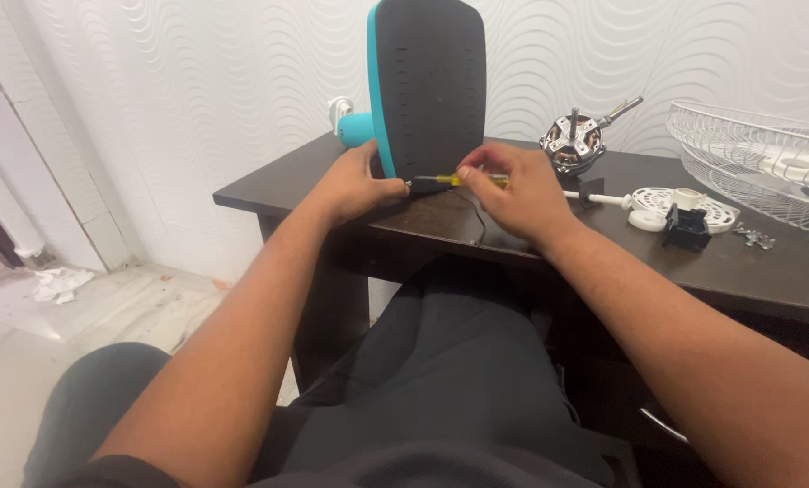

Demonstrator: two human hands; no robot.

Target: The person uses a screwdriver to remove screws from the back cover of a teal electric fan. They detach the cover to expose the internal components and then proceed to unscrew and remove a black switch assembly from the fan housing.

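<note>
Fan base: a teal and black fan base [427, 86] stood on edge on the dark tabletop [269, 185], its black underside facing the person.
Screwdriver: a yellow-handled screwdriver [442, 181] lay level, its long axis running left to right, tip toward the lower edge of the base.
Right hand: the right hand [519, 194] had its fingers [477, 172] pinched around the screwdriver handle, and sat just to the right of the base.
Left hand: the left hand [355, 185] pressed against the lower left edge of the base, fingers curled there close to the screwdriver tip; whether they gripped the tip or only steadied the base could not be told.
Nearer hand: both hands met at the foot of the base, the right one carrying the tool.
Other parts: a bare motor [574, 143], a white round plate [685, 206], a small black block [686, 228], loose screws [753, 237] and a white wire fan guard [766, 163] lay well to the right.
</note>
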